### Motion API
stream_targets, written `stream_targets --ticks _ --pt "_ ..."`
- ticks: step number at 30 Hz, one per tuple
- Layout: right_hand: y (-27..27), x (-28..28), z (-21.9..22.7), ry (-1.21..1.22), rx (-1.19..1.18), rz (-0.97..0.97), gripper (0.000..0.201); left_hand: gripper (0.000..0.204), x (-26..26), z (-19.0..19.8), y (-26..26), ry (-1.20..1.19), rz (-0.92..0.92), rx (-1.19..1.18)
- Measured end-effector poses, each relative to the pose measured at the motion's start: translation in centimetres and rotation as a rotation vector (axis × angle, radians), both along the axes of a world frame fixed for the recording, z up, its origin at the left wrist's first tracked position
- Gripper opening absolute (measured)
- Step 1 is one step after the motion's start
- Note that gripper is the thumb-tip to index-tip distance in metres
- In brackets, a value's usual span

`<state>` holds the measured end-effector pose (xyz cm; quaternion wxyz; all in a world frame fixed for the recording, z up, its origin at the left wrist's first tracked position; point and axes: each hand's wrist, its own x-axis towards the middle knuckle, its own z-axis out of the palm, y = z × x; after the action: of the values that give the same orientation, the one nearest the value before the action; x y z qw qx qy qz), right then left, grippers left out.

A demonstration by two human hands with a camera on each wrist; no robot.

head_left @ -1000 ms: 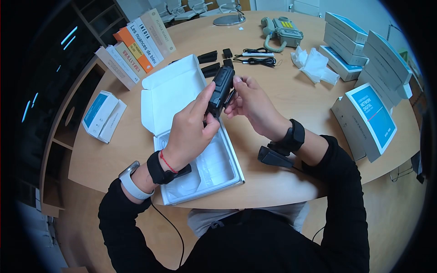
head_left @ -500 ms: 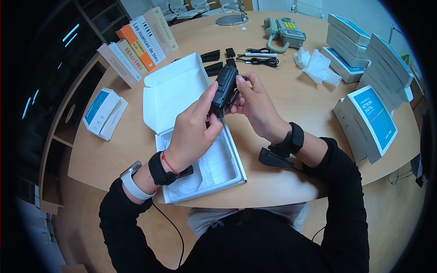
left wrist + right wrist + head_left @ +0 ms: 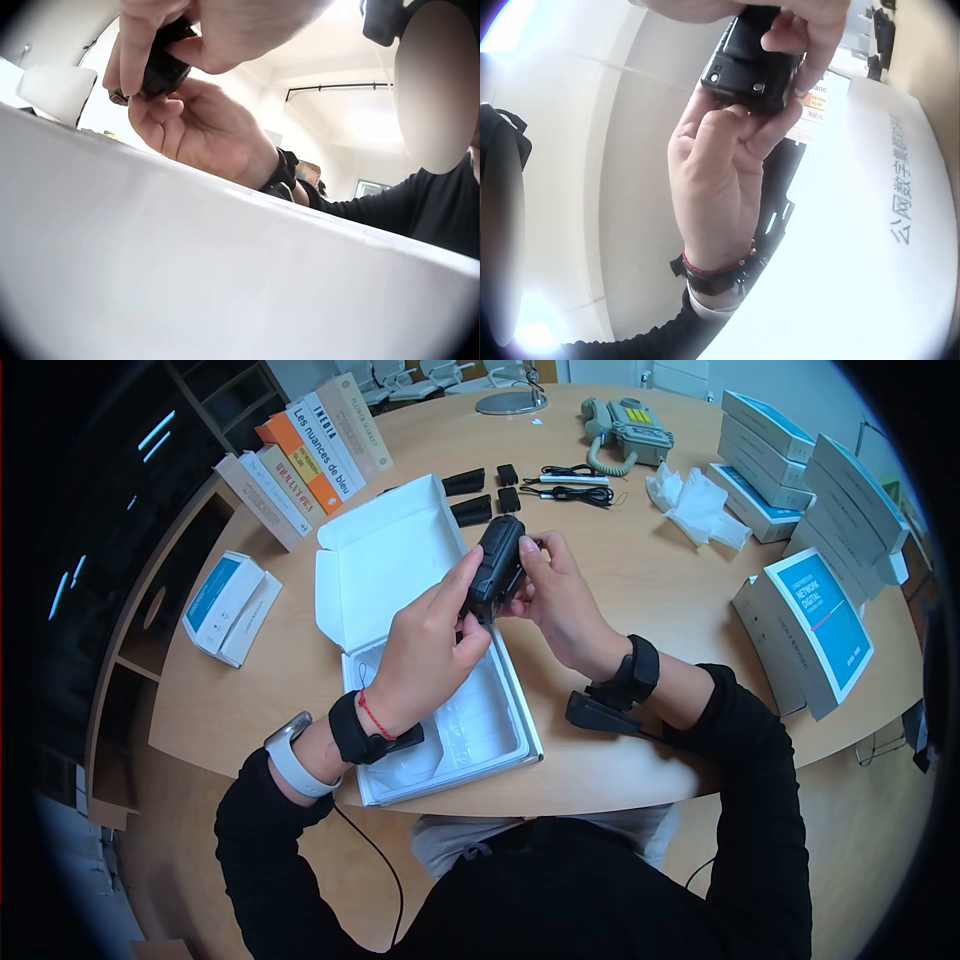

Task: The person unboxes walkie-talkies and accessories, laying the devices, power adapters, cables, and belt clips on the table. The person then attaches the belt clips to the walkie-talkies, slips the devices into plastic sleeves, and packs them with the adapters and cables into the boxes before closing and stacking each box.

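Black handheld radio (image 3: 493, 568) just drawn slightly nearer the body, baring the small black block (image 3: 508, 500) beyond; left hand (image 3: 425, 645) grips its near end, right hand (image 3: 565, 605) pinches its side, handling ongoing above the open white box (image 3: 531, 732).

Handheld device (image 3: 495, 565): black plastic, mostly matt
Open box (image 3: 385, 560): smooth white card
Table (image 3: 640, 595): smooth wood, softly glossy
Sleeves (image 3: 755, 760): matt black cloth

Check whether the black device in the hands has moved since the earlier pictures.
Yes, slightly: the black device has shifted toward the person, away from the nearer small black block on the table.
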<state>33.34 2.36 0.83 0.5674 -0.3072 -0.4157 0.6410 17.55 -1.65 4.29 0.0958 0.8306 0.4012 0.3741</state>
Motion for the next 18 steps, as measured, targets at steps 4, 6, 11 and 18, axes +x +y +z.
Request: stream_targets --ticks 4,6,11,18 --pt "0.1 0.0 -0.3 0.011 -0.005 0.030 0.023 0.061 -0.1 -0.2 0.1 0.014 0.000 -0.035" --pt "0.1 0.1 0.0 0.017 0.007 0.020 0.026 0.062 -0.2 0.0 0.1 0.018 -0.003 -0.025" --pt "0.0 0.3 0.8 0.015 -0.010 0.012 0.027 0.063 -0.1 0.6 -0.1 0.026 -0.009 -0.047" --pt "-0.1 0.3 1.4 0.061 -0.007 0.016 0.026 0.058 -0.2 1.5 -0.4 -0.110 -0.154 -0.144"
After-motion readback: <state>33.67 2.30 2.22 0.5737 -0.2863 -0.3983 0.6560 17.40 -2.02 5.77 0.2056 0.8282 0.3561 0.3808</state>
